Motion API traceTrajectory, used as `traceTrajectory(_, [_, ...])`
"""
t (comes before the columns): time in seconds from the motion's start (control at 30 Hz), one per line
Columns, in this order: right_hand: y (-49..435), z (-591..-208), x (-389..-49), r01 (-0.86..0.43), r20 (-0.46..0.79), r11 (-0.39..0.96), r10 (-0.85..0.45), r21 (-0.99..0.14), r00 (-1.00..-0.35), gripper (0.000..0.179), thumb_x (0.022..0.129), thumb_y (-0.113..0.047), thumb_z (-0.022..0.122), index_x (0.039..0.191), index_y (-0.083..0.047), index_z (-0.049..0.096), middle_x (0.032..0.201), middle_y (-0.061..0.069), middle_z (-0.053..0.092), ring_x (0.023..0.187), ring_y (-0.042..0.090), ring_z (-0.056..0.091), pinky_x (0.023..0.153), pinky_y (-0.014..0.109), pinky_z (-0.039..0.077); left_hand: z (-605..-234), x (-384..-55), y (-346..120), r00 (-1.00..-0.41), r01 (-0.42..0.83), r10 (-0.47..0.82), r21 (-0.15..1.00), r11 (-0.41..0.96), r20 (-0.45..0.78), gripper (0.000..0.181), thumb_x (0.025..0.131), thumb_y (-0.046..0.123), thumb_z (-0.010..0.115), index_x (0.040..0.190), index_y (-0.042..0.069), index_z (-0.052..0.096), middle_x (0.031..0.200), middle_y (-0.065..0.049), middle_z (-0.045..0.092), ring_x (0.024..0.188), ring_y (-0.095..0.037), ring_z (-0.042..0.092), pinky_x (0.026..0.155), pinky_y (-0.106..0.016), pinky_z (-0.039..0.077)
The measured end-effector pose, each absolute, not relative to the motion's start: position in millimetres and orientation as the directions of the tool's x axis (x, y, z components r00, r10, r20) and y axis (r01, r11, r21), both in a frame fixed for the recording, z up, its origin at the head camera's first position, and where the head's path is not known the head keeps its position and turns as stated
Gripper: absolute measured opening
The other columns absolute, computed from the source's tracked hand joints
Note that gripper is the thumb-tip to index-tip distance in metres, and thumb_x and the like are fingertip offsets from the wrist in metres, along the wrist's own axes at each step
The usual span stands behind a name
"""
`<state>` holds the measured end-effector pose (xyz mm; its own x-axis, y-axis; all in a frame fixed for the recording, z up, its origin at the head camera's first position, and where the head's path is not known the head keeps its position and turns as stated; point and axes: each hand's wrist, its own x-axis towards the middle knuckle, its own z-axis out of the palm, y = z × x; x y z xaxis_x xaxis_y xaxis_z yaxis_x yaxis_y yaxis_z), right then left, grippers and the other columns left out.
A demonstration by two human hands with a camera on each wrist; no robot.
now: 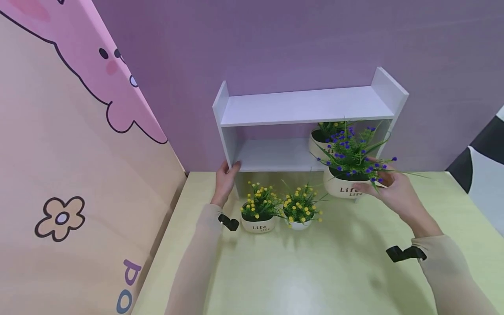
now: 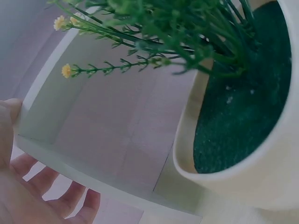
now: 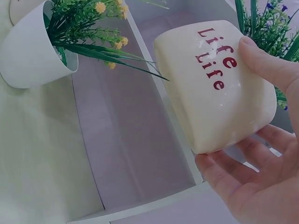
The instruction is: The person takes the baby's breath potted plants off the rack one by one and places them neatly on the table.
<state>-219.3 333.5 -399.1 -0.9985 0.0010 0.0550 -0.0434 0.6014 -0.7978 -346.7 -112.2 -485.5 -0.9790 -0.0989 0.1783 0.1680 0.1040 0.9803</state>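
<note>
My right hand (image 1: 395,192) holds a cream pot of artificial purple flowers (image 1: 348,181) at its right end, in front of the white shelf's middle board. The right wrist view shows the thumb on the pot's lettered front (image 3: 212,84) and the other fingers along its underside and back. With thumb and fingers on either side, my left hand (image 1: 225,181) grips the left side panel of the white shelf (image 1: 275,155). Behind the purple flowers, another cream pot (image 1: 318,144) with a yellow-flowered plant stands on the middle board, partly hidden.
Below the shelf's middle board, a cream pot of yellow flowers (image 1: 257,225) and a white pot of yellow flowers (image 1: 299,225) stand side by side on the pale table (image 1: 295,271). A purple wall (image 1: 299,43) rises behind; a cartoon-printed wall (image 1: 78,153) borders the left.
</note>
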Motion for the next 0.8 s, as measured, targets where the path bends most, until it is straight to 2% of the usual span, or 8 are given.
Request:
traceTrajectory(0.07, [334.8, -400.8, -217.9, -0.06, 0.074, 0.595, -0.001, -0.802, -0.997, 0.086, 0.097, -0.042, 0.08, 0.167, -0.041, 0.031, 0.165, 0.017, 0.048, 0.146, 0.014, 0.053, 0.086, 0.002, 0.045, -487.2, -345.7, -112.3, -0.98, 0.167, -0.093, 0.981, 0.094, 0.176, 0.059, 0.106, 0.036, 0.064, 0.157, 0.01, 0.052, 0.157, -0.015, 0.056, 0.147, -0.034, 0.052, 0.123, -0.055, 0.042])
traceTrajectory(0.13, [336.0, -401.9, -216.6, -0.074, 0.087, 0.603, -0.007, -0.794, -0.996, 0.086, 0.096, -0.042, 0.08, 0.167, -0.04, 0.032, 0.16, 0.01, 0.056, 0.137, -0.002, 0.055, 0.085, 0.002, 0.045, -488.8, -344.5, -112.5, -0.981, 0.161, -0.094, 0.983, 0.088, 0.169, 0.06, 0.106, 0.038, 0.064, 0.158, 0.011, 0.051, 0.156, -0.015, 0.057, 0.147, -0.034, 0.052, 0.123, -0.055, 0.041])
traceTrajectory(0.2, [336.4, -402.7, -215.7, -0.077, 0.091, 0.615, -0.009, -0.785, -0.996, 0.085, 0.096, -0.043, 0.081, 0.167, -0.041, 0.033, 0.154, 0.003, 0.062, 0.134, -0.001, 0.057, 0.086, 0.007, 0.047, -489.8, -343.4, -112.8, -0.983, 0.148, -0.093, 0.986, 0.082, 0.156, 0.06, 0.106, 0.04, 0.063, 0.158, 0.012, 0.051, 0.156, -0.015, 0.057, 0.147, -0.034, 0.052, 0.122, -0.057, 0.04])
traceTrajectory(0.27, [336.9, -402.7, -214.6, -0.073, 0.089, 0.63, -0.006, -0.774, -0.996, 0.085, 0.096, -0.044, 0.08, 0.166, -0.042, 0.033, 0.154, 0.003, 0.062, 0.141, 0.016, 0.059, 0.092, 0.019, 0.053, -489.1, -342.8, -112.5, -0.985, 0.144, -0.086, 0.986, 0.081, 0.151, 0.062, 0.106, 0.043, 0.063, 0.158, 0.012, 0.05, 0.155, -0.016, 0.057, 0.146, -0.035, 0.052, 0.123, -0.059, 0.04])
traceTrajectory(0.37, [337.5, -403.4, -213.5, -0.06, 0.073, 0.628, -0.005, -0.776, -0.997, 0.086, 0.097, -0.046, 0.079, 0.167, -0.043, 0.03, 0.16, 0.015, 0.055, 0.148, 0.047, 0.048, 0.105, 0.05, 0.055, -487.3, -341.9, -112.5, -0.987, 0.138, -0.075, 0.986, 0.09, 0.144, 0.063, 0.107, 0.044, 0.061, 0.16, 0.012, 0.048, 0.156, -0.017, 0.055, 0.146, -0.036, 0.052, 0.122, -0.061, 0.039])
traceTrajectory(0.47, [339.6, -404.7, -211.2, -0.04, 0.052, 0.624, 0.002, -0.78, -0.999, 0.088, 0.097, -0.047, 0.078, 0.168, -0.044, 0.026, 0.162, 0.026, 0.048, 0.148, 0.054, 0.042, 0.108, 0.073, 0.043, -486.6, -341.6, -111.8, -0.989, 0.121, -0.071, 0.987, 0.11, 0.13, 0.064, 0.107, 0.045, 0.059, 0.161, 0.012, 0.047, 0.157, -0.018, 0.054, 0.146, -0.037, 0.052, 0.122, -0.061, 0.04])
traceTrajectory(0.73, [344.1, -405.8, -207.7, -0.031, 0.049, 0.619, 0.012, -0.785, -0.999, 0.087, 0.098, -0.045, 0.078, 0.169, -0.04, 0.027, 0.165, 0.026, 0.042, 0.15, 0.054, 0.04, 0.11, 0.073, 0.041, -487.2, -342.1, -110.4, -0.99, 0.103, -0.081, 0.988, 0.115, 0.113, 0.064, 0.108, 0.045, 0.058, 0.161, 0.013, 0.045, 0.158, -0.02, 0.052, 0.146, -0.039, 0.051, 0.121, -0.063, 0.04])
traceTrajectory(0.8, [344.9, -406.4, -206.7, -0.033, 0.058, 0.625, 0.021, -0.78, -0.998, 0.086, 0.097, -0.044, 0.078, 0.168, -0.04, 0.029, 0.164, 0.019, 0.047, 0.151, 0.045, 0.044, 0.112, 0.055, 0.05, -487.3, -342.5, -110.0, -0.99, 0.105, -0.077, 0.988, 0.114, 0.114, 0.064, 0.108, 0.045, 0.059, 0.161, 0.012, 0.046, 0.157, -0.021, 0.053, 0.146, -0.04, 0.052, 0.12, -0.064, 0.04])
